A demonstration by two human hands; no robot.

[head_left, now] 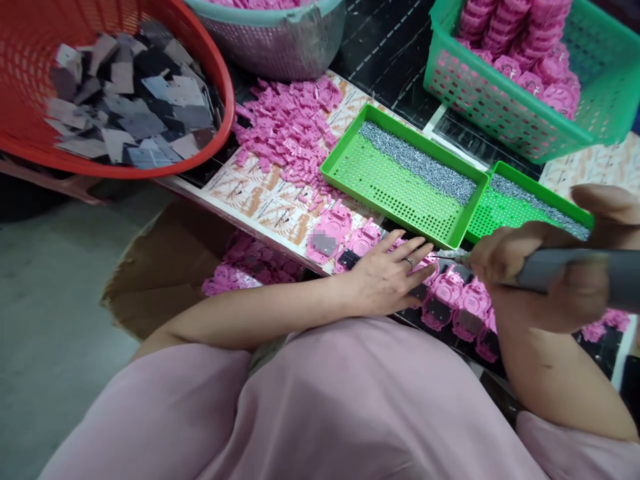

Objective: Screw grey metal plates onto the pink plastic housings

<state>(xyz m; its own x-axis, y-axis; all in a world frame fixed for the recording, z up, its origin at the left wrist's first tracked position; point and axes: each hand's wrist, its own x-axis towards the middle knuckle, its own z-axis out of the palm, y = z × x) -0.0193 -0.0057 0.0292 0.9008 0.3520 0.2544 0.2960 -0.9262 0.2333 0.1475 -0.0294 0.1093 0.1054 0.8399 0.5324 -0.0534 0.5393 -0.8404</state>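
Left hand (pixel 389 277) spread over pink parts (pixel 444 293), right hand (pixel 580 297) clasping a grey driver (pixel 541 267): keep its bit (pixel 447 257), contact unclear, square.

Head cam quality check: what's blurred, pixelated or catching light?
Head view: right hand and grey tool look blurred, probably motion; left hand reads sharper; blocky pixelation covers part of the row's leftmost pink housing; some plates in the red basket show a pale sheen.
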